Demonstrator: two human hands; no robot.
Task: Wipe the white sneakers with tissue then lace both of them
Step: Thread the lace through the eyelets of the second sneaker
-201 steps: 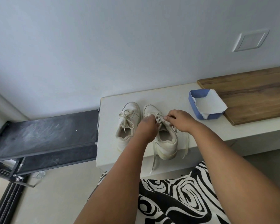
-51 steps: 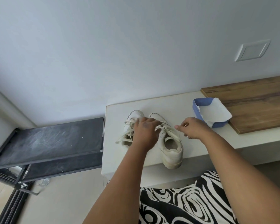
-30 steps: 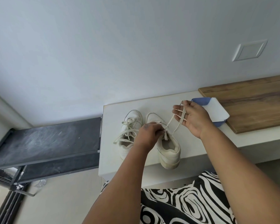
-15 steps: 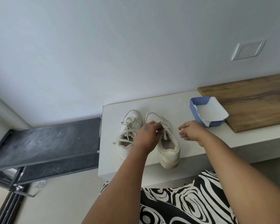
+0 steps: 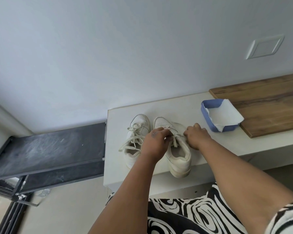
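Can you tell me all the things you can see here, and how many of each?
sneakers: 2, white, side by side on the ledge, left sneaker and right sneaker
laces: off-white, on both sneakers; those of the left one hang loose
ledge: 1, white, along the wall
tissue box: 1, blue, on the ledge right of the sneakers
tissue: 1 sheet, white, sticking out of the box
wooden board: 1, brown, on the ledge at far right
shelf: 1, black and dusty, left of the ledge
wall plate: 1, white, on the wall
patterned clothing: black and white, at the bottom
left hand: holds the right sneaker's laces
right hand: at the same sneaker's right side, fingers curled on its lace
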